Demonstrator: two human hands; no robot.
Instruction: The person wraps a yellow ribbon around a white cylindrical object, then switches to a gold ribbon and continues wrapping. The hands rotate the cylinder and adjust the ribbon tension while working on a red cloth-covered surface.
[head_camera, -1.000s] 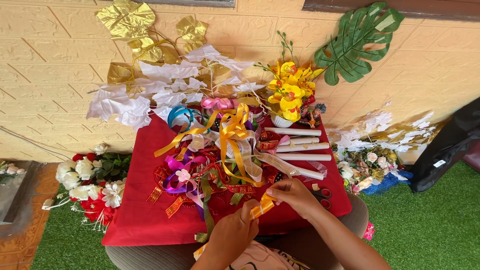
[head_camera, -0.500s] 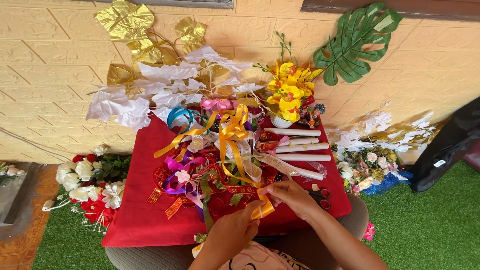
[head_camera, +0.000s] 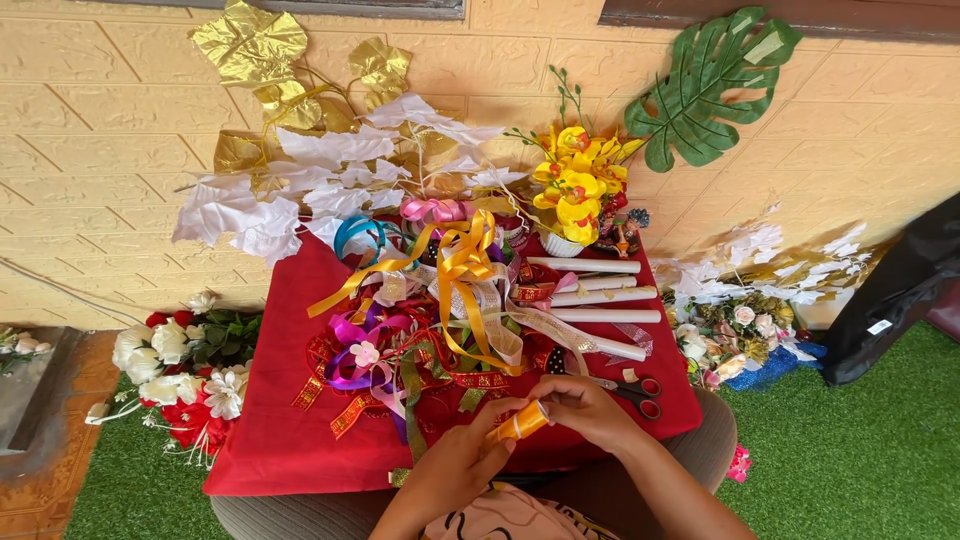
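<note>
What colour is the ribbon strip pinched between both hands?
Shiny golden-orange ribbon strip, seen in the head view.

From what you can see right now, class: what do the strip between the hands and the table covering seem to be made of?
Orange-gold ribbon: looks like satin fabric, since bright highlights run along it. Red tablecloth: seemingly matte woven cloth, draping softly over the edge without shine.

The orange-gold ribbon (head_camera: 517, 423) is a short, shiny satin strip, folded into a narrow band and tilted up toward 2 o'clock. It sits pinched between both grips at the near edge of the counter (head_camera: 280, 440), at 6 o'clock from the tangled ribbon pile.
</note>
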